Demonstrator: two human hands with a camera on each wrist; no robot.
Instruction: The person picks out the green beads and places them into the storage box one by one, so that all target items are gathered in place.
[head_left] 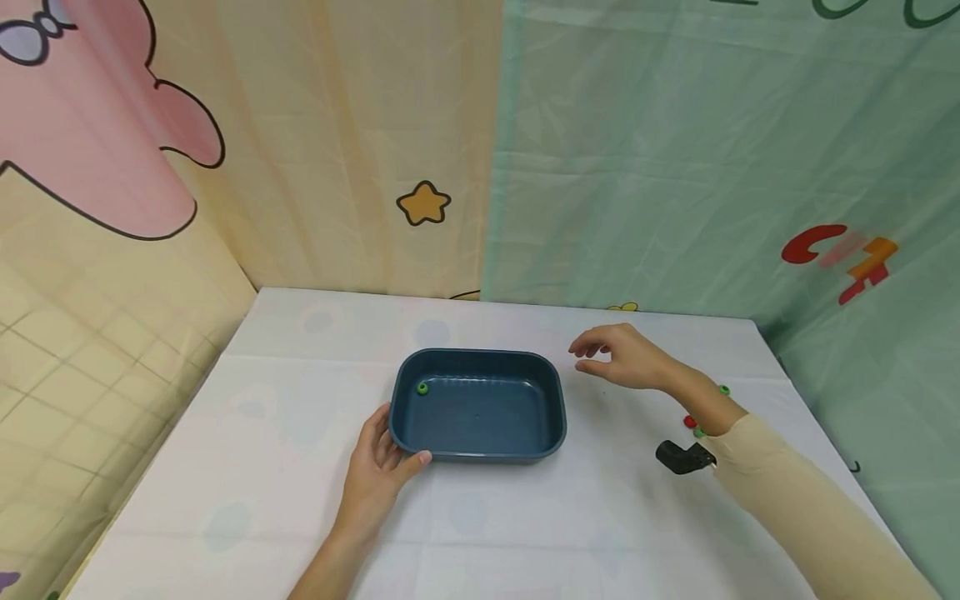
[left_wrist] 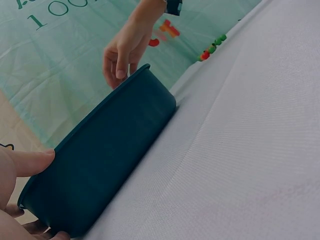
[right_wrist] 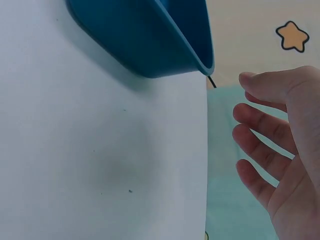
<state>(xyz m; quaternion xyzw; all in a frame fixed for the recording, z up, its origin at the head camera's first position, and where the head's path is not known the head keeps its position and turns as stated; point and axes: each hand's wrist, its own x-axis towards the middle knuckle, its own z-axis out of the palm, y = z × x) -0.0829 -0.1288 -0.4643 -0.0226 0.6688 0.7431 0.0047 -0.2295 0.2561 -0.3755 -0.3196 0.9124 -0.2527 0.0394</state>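
Note:
A dark blue rectangular plastic basin (head_left: pixel 480 429) sits on the white-covered table, with one small green bead (head_left: pixel 422 388) inside near its left end. My left hand (head_left: pixel 371 483) grips the basin's near left corner, thumb at the front and fingers around the left side. In the left wrist view the thumb (left_wrist: pixel 37 162) presses by the rim while other fingertips reach low on the wall. Beyond the basin's right end, my right hand (head_left: pixel 621 357) hovers with fingers loosely bent and apart. Nothing shows between those fingers (right_wrist: pixel 260 120) in the right wrist view.
Several red (head_left: pixel 690 422) and green beads (head_left: pixel 723 389) lie on the right of the table, partly hidden by my right forearm. A black device (head_left: pixel 684 457) juts from the right wrist. Printed curtains (head_left: pixel 645 167) hang right behind the table's back edge.

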